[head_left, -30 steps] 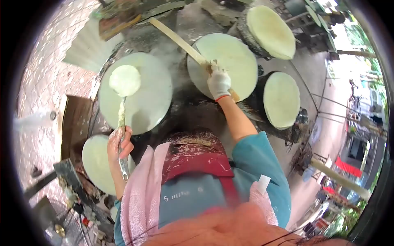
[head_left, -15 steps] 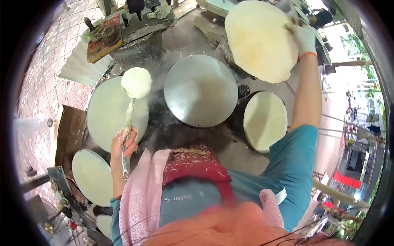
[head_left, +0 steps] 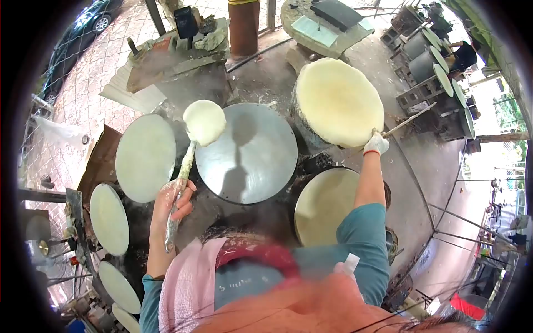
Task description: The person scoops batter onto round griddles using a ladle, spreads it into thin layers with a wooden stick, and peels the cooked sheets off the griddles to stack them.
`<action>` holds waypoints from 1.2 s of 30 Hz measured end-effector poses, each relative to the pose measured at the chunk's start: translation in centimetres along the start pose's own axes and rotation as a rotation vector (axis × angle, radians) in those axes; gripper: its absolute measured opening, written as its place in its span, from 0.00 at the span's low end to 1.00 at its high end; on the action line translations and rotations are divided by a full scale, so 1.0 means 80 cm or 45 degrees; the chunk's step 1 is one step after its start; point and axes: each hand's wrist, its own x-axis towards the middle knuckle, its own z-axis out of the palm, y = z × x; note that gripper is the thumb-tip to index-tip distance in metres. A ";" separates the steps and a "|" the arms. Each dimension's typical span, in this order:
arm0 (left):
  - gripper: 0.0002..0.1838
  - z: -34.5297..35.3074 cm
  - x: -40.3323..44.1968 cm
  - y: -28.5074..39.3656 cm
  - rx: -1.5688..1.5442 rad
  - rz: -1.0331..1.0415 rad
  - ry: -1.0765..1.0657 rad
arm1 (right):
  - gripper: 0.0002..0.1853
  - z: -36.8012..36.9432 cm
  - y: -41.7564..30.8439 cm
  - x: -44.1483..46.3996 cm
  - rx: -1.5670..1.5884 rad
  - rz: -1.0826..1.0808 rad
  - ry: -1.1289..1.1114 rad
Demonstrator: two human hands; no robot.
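Note:
My left hand (head_left: 173, 202) is wrapped round the handle of a ladle (head_left: 204, 123), its round bowl full of pale batter. The ladle is over the left edge of a bare round metal griddle (head_left: 255, 161) and casts a shadow on it. My right hand (head_left: 377, 144), in a white glove, is closed at the near right edge of a large round flatbread (head_left: 340, 102). A thin wooden stick (head_left: 411, 119) juts from that hand to the upper right. The flatbread lies on a raised round support, mostly hidden.
Pale rounds of batter cover the griddle at right (head_left: 327, 205) and the griddle at left (head_left: 145, 158), with several more down the left side. A cluttered stand (head_left: 189, 72) is at the back left. Another person (head_left: 463, 55) is near a row of drums at far right.
The flatbread, held up by my right hand before, now lies flat on the support. My right hand has come down and nearer. The ladle has moved right, to the bare griddle's edge.

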 end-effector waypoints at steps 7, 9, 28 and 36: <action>0.18 0.066 0.024 -0.023 0.374 -0.098 0.018 | 0.31 -0.010 -0.095 -0.051 -0.929 -0.339 -0.090; 0.17 0.076 0.046 -0.040 0.562 -0.162 0.038 | 0.28 -0.025 -0.061 -0.055 -0.780 -0.617 -0.044; 0.19 -0.074 0.224 -0.156 1.532 0.693 0.030 | 0.30 -0.155 0.063 -0.547 -1.433 -0.113 -0.701; 0.12 -0.093 0.156 -0.030 0.659 0.452 -0.225 | 0.14 -0.069 0.068 -0.600 -0.287 0.256 -0.506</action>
